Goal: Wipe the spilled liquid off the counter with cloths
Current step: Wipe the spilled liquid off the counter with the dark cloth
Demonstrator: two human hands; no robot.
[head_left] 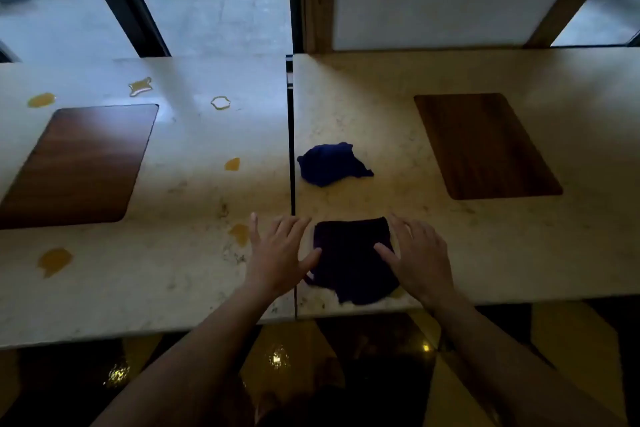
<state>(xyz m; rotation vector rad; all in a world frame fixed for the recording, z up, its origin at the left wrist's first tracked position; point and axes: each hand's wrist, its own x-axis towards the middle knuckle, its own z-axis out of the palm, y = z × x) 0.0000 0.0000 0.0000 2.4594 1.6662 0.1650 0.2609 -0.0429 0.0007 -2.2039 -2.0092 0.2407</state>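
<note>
Both hands lie open, grasping nothing, flanking the flat dark cloth (351,258); the nearest amber puddle (239,233) sits just beside the left hand (277,255), away from the right hand (417,258).

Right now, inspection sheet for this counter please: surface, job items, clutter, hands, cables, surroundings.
Surface: pale stone counter in two slabs with a seam between them; an inset wood panel on the left slab and another wood panel on the right.
Job's things: yellow spills scattered on the left slab; flat dark cloth near the front edge; crumpled blue cloth behind it.
Clutter: nothing seen.
Hands: left hand and right hand open, flat, at the flat dark cloth's sides.
Cables: nothing seen.
Surroundings: window glass behind, glossy floor below.
</note>
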